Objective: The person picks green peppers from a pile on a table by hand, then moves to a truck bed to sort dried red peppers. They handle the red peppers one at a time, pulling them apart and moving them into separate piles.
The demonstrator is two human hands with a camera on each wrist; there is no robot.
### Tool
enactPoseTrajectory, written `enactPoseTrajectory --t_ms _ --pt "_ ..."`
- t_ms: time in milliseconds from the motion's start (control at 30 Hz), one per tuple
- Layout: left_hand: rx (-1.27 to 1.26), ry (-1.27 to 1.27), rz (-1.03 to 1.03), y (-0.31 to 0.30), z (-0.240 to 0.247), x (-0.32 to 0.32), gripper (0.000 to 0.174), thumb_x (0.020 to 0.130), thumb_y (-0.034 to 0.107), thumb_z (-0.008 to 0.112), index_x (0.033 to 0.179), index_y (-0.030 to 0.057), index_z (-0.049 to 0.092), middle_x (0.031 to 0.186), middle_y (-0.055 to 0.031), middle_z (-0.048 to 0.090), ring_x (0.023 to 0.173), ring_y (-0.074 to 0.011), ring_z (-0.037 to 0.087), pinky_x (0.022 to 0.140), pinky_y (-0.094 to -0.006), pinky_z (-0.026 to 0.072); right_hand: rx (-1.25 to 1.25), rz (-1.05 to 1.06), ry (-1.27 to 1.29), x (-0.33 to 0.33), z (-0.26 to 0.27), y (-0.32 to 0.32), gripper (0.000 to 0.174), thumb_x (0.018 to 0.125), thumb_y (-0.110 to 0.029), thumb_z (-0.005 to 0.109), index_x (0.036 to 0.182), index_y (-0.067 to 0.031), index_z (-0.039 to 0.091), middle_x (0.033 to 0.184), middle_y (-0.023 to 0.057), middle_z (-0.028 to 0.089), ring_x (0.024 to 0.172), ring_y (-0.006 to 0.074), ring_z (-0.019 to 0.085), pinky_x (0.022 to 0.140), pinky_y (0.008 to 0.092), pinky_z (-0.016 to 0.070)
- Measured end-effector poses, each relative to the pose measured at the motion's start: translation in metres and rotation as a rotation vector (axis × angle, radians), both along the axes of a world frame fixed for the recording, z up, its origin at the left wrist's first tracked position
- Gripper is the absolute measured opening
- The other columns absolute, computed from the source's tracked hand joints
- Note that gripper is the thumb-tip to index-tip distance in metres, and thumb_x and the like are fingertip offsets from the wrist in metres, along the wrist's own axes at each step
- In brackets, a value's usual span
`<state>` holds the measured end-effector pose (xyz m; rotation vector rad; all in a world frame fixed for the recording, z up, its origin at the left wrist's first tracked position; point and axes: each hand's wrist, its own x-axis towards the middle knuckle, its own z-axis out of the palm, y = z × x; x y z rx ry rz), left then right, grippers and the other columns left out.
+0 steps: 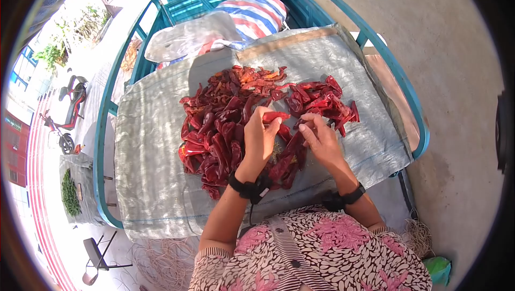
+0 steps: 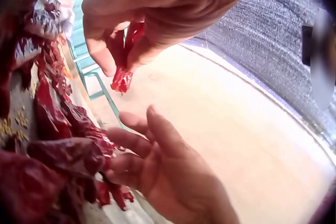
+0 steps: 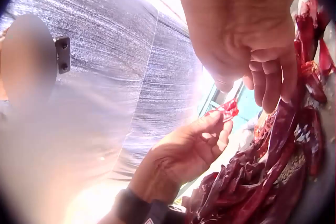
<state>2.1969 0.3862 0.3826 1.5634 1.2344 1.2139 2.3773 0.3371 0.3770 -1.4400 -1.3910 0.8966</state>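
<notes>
Between the thumb and fingers of my left hand (image 1: 258, 138) is a dried red chili pepper (image 1: 276, 115), pinched above the pile. Its torn-looking bright red end (image 2: 122, 81) sticks out past the fingertips in the left wrist view. My right hand (image 1: 323, 142) is just to the right, fingers loosely bent with nothing between them in the right wrist view. Below both hands lie more dark red peppers (image 1: 287, 162) with loose yellow seeds. Whole wrinkled peppers (image 1: 220, 140) heap up on the left, and flattened glossy red ones (image 1: 322, 100) lie on the right.
A grey woven sheet (image 1: 150, 146) covers the bed of a blue-railed cart (image 1: 405, 89). Smaller orange-red peppers (image 1: 252, 79) spread at the far side. Behind them are a striped bag (image 1: 257, 12) and a wooden strip (image 1: 289, 43). A scooter (image 1: 70, 106) stands off left.
</notes>
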Motion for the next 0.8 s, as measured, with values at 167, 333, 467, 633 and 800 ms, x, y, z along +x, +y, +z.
enactPoseTrajectory --t_ms 167,333,467,633,800 --pt "-0.139 -0.306 -0.263 -0.022 -0.012 -0.004 0.018 0.095 0.008 0.068 0.107 -0.0004 0.058 0.095 -0.0059 0.067 0.077 -0.0106 0.061 0.067 -0.0262 0.0506 -0.095 0.11 0.312 -0.017 -0.003 0.003 0.028 0.105 -0.024 0.056 0.121 -0.0014 0.059 0.088 0.0034 0.065 0.071 0.0081 0.059 0.062 0.0238 0.0494" --pt "-0.046 -0.028 0.007 -0.028 -0.013 -0.017 0.027 0.095 0.004 0.065 0.119 0.0003 0.054 0.102 -0.0089 0.066 0.079 -0.0113 0.061 0.067 -0.0262 0.0504 -0.056 -0.021 0.252 -0.009 0.006 0.011 0.022 0.104 -0.017 0.057 0.119 0.0 0.06 0.096 0.0058 0.066 0.073 0.0084 0.06 0.064 0.0235 0.0509" --pt "-0.071 0.009 0.155 -0.029 -0.02 -0.019 0.027 0.097 -0.001 0.056 0.124 0.001 0.051 0.103 -0.0096 0.063 0.075 -0.0117 0.063 0.066 -0.027 0.0518 0.1 -0.174 -0.156 -0.008 0.007 0.022 0.032 0.094 -0.018 0.067 0.121 -0.0014 0.061 0.11 0.0143 0.066 0.09 0.0217 0.065 0.08 0.035 0.054" --pt "-0.125 -0.247 0.261 -0.038 -0.019 -0.028 0.025 0.098 -0.006 0.049 0.121 0.0015 0.053 0.103 -0.0078 0.061 0.072 -0.0107 0.06 0.064 -0.0261 0.0509 0.07 0.094 -0.88 -0.037 0.0 0.03 0.044 0.083 -0.026 0.076 0.121 -0.0082 0.062 0.107 0.0118 0.068 0.107 0.0298 0.062 0.092 0.0439 0.0462" --pt "-0.018 0.203 0.303 -0.043 -0.013 -0.049 0.025 0.092 0.002 0.061 0.116 0.0028 0.058 0.103 -0.0099 0.061 0.074 -0.0199 0.063 0.068 -0.0332 0.0514 0.186 0.186 -1.057 -0.043 -0.023 0.043 0.045 0.081 -0.027 0.077 0.12 -0.0093 0.063 0.099 0.0097 0.069 0.098 0.0278 0.063 0.087 0.0421 0.0442"
